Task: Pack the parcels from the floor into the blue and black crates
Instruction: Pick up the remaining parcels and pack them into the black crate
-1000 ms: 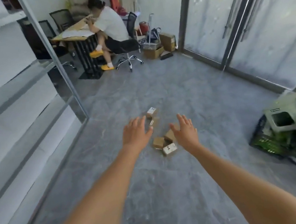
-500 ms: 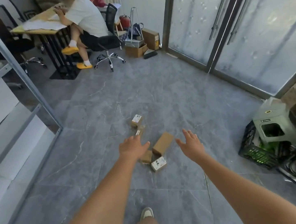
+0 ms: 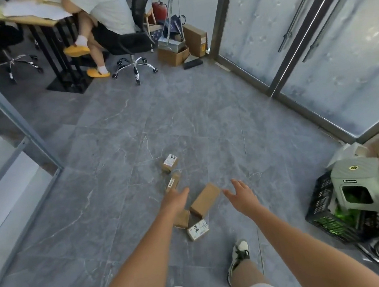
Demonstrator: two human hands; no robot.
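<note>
both arms are reaching forward and down toward the middle of the frame. the left hand [image 3: 175, 199] is hanging over the parcels with its fingers straight and holding nothing; the right hand [image 3: 242, 196] is spread just right of them, fingers loosely apart, also holding nothing.

five small cardboard parcels are lying on the grey tiled floor [image 3: 96, 215]. the plain brown parcel [image 3: 205, 199] is sitting between the two hands, tilted diagonally. just below it, a labelled parcel [image 3: 198, 229] is lying label up, touching a smaller brown parcel [image 3: 182, 219] partly hidden by the left wrist. two more are lying further up the frame — a narrow parcel [image 3: 173, 181] just above the left fingers and a labelled one [image 3: 169, 162] beyond it.

a black crate [image 3: 322, 210] is standing at the right edge, with a pale green stool [image 3: 357, 183] lying partly in it. a sneaker [image 3: 238, 256] is planted low in the frame. in the upper left, a seated person [image 3: 103, 12] is at a counter [image 3: 22, 14].
</note>
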